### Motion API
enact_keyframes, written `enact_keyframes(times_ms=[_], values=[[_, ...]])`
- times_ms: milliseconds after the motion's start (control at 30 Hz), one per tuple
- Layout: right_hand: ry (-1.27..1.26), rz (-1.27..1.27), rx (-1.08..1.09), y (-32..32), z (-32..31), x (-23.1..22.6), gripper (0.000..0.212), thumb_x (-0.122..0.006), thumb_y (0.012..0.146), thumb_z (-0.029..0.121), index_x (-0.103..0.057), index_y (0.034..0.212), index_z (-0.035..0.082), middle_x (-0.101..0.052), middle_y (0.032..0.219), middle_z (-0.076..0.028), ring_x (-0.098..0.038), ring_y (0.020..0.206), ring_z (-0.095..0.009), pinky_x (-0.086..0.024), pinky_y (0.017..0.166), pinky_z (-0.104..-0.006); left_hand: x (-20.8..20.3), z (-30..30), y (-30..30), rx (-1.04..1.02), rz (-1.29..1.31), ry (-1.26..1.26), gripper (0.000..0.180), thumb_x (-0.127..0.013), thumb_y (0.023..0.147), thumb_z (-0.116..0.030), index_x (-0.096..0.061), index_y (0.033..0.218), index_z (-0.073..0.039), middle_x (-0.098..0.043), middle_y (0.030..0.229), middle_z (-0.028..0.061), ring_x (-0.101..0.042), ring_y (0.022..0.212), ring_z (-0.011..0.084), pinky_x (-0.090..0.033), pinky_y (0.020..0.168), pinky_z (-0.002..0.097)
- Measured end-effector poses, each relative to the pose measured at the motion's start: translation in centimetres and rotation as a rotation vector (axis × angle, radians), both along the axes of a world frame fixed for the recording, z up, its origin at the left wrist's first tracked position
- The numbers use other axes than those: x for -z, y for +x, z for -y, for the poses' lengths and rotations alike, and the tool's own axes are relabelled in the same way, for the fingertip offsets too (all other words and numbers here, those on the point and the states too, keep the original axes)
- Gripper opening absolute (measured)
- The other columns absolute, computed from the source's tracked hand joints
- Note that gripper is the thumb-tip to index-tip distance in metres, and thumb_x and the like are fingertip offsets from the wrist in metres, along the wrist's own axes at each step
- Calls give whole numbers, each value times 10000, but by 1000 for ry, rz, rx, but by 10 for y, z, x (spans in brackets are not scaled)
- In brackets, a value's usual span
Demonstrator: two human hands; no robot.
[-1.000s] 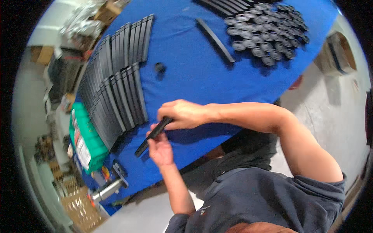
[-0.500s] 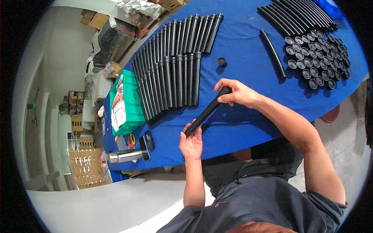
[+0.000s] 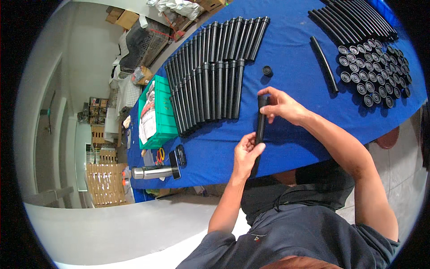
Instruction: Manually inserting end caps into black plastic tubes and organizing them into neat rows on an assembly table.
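Between my hands is a black tube [image 3: 260,127] with a wider black cap [image 3: 263,101] on its far end. My left hand [image 3: 247,152] wraps round the tube's lower part, and the near end runs down past my fingers. My right hand [image 3: 282,106] grips the cap, thumb on one side and fingers on the other. A loose black cap [image 3: 267,71] sits on the blue cloth just beyond my right hand. To the left, two rows of capped black tubes [image 3: 206,89] lie side by side.
On the right are many round black caps [image 3: 369,76], a single bare tube [image 3: 324,65] and a stack of tubes [image 3: 354,22]. A green crate [image 3: 156,116] stands at the left, with a steel flask [image 3: 152,172], a phone [image 3: 174,165] and scissors [image 3: 160,155] near the blue-covered table's [image 3: 286,148] edge.
The tube has swung from slanting to nearly upright in the picture. My left hand has moved from the tube's lower end to a closed grip round it; my right hand stays at the cap.
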State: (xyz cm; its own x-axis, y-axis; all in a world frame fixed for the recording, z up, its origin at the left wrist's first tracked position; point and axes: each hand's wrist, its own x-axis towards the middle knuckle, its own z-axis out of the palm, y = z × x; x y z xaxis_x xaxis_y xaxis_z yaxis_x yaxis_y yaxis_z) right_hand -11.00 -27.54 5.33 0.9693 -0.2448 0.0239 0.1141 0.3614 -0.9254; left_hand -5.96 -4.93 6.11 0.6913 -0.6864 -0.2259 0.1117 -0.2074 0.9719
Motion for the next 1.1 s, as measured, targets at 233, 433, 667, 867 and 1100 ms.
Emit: enact_keyframes(times_ms=[233, 433, 667, 867, 1100], values=[[-439, 7, 370, -8, 1, -8, 443, -703, 877, 253, -548, 1170, -42, -646, 730, -98, -627, 673, -132, -502, 584, -318, -14, 61, 68, -53, 1188, 412, 399, -723, 799, -188, -652, 1123, 34, -631, 953, 173, -643, 849, 322, -511, 791, 391], [-479, 38, 338, -6, 2, -1, 389, -685, 899, 204, -533, 1184, -13, -610, 741, -45, -568, 593, -80, -472, 501, -249, -6, 109, 87, 15, 1382, 510, 338, -671, 808, -161, -640, 1070, 52, -596, 949, 197, -602, 909, 374, -494, 800, 458], [-473, 31, 311, -7, 2, -5, 405, -661, 869, 212, -547, 1162, -45, -651, 756, -134, -633, 665, -190, -505, 631, -350, 5, 130, 98, 4, 1463, 532, 261, -669, 792, -144, -633, 968, 45, -582, 916, 195, -590, 907, 381, -486, 802, 466], [-482, 19, 296, -7, 2, -5, 404, -660, 866, 211, -549, 1156, -47, -652, 754, -139, -641, 671, -205, -506, 636, -357, 4, 132, 98, 0, 1456, 604, 214, -693, 793, -152, -612, 907, 11, -578, 941, 191, -595, 918, 373, -501, 801, 465], [-505, 44, 304, -6, 2, -1, 370, -679, 897, 209, -556, 1147, -33, -619, 714, -70, -589, 609, -110, -482, 546, -285, -4, 134, 101, 18, 1355, 665, 413, -725, 774, -179, -588, 1123, -5, -602, 1039, 213, -608, 985, 392, -502, 855, 469]])
